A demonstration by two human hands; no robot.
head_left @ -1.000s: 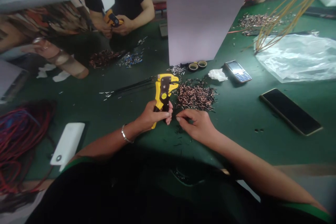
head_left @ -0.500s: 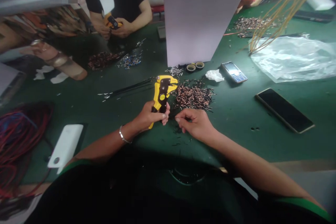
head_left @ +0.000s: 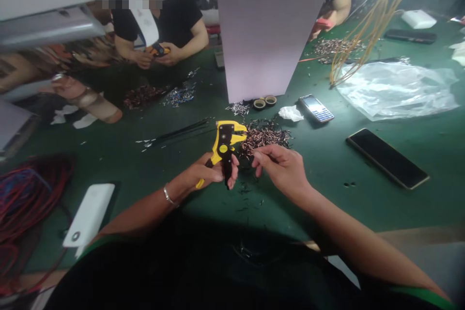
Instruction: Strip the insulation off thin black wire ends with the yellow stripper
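My left hand (head_left: pixel 212 169) is closed around the handles of a yellow and black wire stripper (head_left: pixel 224 143), its jaws pointing right. Beyond and beside those jaws lies a heap of short wire pieces (head_left: pixel 265 138), with copper ends and dark insulation. At the heap's near edge, my right hand (head_left: pixel 281 162) is held in a pinch, thumb against forefinger. Whatever sits between these fingertips is too small to make out. Dark scraps (head_left: pixel 245 196) are scattered on the green table below the hands. Long black wires (head_left: pixel 178 133) with bare silvery ends lie to the left.
A pale panel (head_left: pixel 257 43) rises behind the heap, with tape rolls (head_left: pixel 264 102) at its foot. Rightward are a keypad phone (head_left: pixel 316 108), a dark smartphone (head_left: pixel 387 157) and a plastic bag (head_left: pixel 395 89). A white power bank (head_left: pixel 89 215) lies left. Across the table sits a co-worker (head_left: pixel 163 29).
The view has tilted up slightly. My right hand has moved forward to the heap's edge, still pinched. The wire stripper's handles stand farther apart in my left hand.
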